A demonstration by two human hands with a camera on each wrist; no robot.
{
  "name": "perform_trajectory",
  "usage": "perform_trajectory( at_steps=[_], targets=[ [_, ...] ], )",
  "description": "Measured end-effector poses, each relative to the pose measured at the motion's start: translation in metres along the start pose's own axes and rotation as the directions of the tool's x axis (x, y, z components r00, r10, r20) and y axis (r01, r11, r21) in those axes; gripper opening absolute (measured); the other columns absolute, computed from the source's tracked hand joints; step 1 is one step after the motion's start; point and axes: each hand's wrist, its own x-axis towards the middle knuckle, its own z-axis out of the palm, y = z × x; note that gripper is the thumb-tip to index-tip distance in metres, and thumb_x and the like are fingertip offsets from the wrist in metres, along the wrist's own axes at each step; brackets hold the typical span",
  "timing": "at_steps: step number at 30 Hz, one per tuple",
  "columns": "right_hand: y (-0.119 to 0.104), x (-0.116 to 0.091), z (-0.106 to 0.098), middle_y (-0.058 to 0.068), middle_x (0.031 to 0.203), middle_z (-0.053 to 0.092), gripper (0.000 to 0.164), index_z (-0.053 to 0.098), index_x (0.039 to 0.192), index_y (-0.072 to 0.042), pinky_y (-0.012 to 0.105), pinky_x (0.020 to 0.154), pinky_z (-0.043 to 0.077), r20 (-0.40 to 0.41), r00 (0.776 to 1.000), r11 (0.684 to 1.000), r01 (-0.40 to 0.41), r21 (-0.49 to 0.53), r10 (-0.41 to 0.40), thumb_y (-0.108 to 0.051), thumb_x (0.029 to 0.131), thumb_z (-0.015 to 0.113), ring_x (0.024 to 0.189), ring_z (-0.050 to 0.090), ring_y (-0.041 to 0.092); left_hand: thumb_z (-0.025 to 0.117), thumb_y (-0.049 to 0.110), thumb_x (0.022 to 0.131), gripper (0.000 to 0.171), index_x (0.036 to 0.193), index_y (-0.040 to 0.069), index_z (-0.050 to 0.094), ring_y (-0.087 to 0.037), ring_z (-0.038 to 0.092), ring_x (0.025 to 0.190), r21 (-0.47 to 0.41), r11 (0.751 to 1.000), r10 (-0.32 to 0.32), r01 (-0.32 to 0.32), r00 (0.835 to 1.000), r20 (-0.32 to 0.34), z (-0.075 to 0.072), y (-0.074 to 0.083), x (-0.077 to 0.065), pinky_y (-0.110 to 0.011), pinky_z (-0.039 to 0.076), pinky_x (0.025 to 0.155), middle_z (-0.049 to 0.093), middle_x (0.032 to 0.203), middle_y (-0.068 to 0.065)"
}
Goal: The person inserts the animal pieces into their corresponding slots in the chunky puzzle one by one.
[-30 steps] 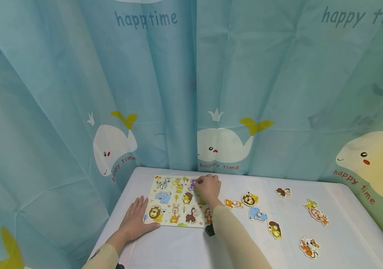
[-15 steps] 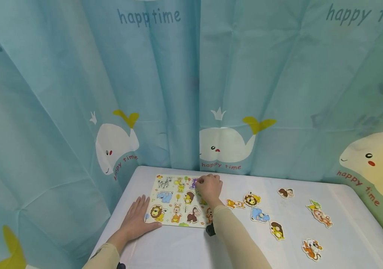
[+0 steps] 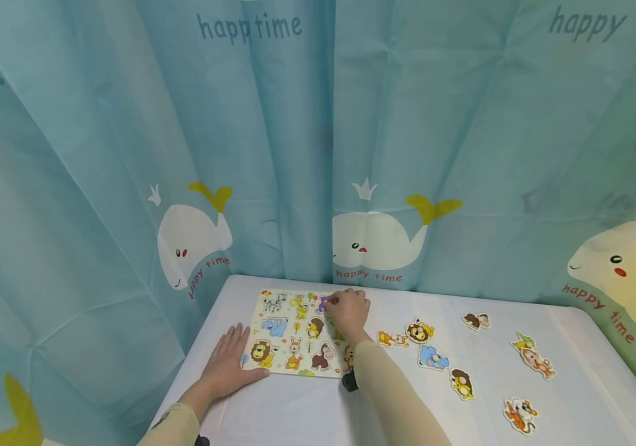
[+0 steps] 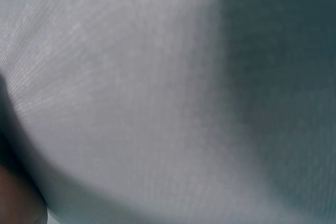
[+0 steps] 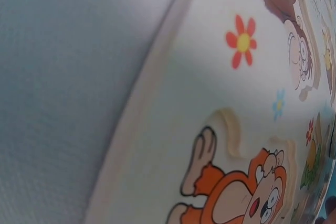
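A pale puzzle board (image 3: pixel 275 364) with animal pictures lies on the white-covered table in the head view. My left hand (image 3: pixel 227 365) rests flat beside its left edge, fingers straight, the thumb at the front left corner. At the board's back right, my right hand (image 3: pixel 349 313) pinches a purple puzzle piece (image 3: pixel 322 304), mostly hidden by the fingers, over the purple spot. The right forearm covers part of the board's right side. In the right wrist view, a monkey-shaped recess (image 5: pixel 231 195) shows near the board edge. Mostly cloth fills the left wrist view.
Loose animal pieces lie right of the board: a kangaroo (image 3: pixel 393 338), a lion (image 3: pixel 419 332), an elephant (image 3: pixel 432 358), a hedgehog (image 3: pixel 462 384), a gorilla (image 3: pixel 477 321), a monkey (image 3: pixel 538 363) touching a green piece (image 3: pixel 523 340), and a tiger (image 3: pixel 520 415). A blue curtain (image 3: pixel 284 155) hangs behind the table.
The head view has shifted slightly, so everything sits a little further right in it. Both hands keep their places at the board.
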Motion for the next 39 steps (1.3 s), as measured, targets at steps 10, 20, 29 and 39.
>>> perform_trajectory(
  at_steps=[10,20,29,39],
  targets=[
    [0.001,-0.002,-0.004,0.004,0.098,0.065,0.012,0.082,0.091,-0.017,0.052,0.098,0.039,-0.009,1.0,1.0,-0.002,0.016,0.002,-0.028,0.091,0.078,0.112,0.049,0.033,0.076,0.067,0.078,0.122,0.16,-0.004,0.022,-0.043,0.006,0.155,0.002,1.0,0.005,-0.005,1.0,0.002,0.0,0.003,0.0,-0.057,0.007,0.125,0.014,0.167,-0.025],
    [0.002,-0.002,-0.004,0.003,0.097,0.065,0.011,0.081,0.09,-0.018,0.051,0.098,0.039,-0.01,1.0,1.0,-0.01,0.006,0.01,-0.028,0.091,0.078,0.11,0.049,0.032,0.075,0.068,0.078,0.122,0.161,-0.004,0.021,-0.043,0.006,0.155,0.001,1.0,0.014,-0.014,1.0,0.001,0.002,0.002,0.0,-0.057,0.007,0.125,0.014,0.168,-0.025],
    [0.001,-0.004,-0.008,0.003,0.095,0.064,0.011,0.08,0.088,-0.018,0.052,0.097,0.039,0.011,1.0,1.0,-0.023,-0.011,0.023,-0.029,0.09,0.079,0.11,0.049,0.033,0.075,0.068,0.078,0.122,0.161,-0.004,0.02,-0.043,0.005,0.155,0.001,1.0,0.011,-0.011,1.0,0.006,0.002,0.003,0.0,-0.057,0.006,0.125,0.013,0.168,-0.025],
    [-0.001,-0.004,-0.014,0.006,0.104,0.068,0.016,0.081,0.095,-0.017,0.052,0.098,0.039,0.03,1.0,1.0,0.001,0.026,-0.002,-0.032,0.089,0.079,0.115,0.048,0.034,0.074,0.068,0.079,0.122,0.161,-0.004,0.02,-0.044,0.004,0.155,-0.002,1.0,0.006,-0.006,1.0,0.011,-0.002,0.001,-0.002,-0.058,0.006,0.125,0.012,0.168,-0.026]
  ],
)
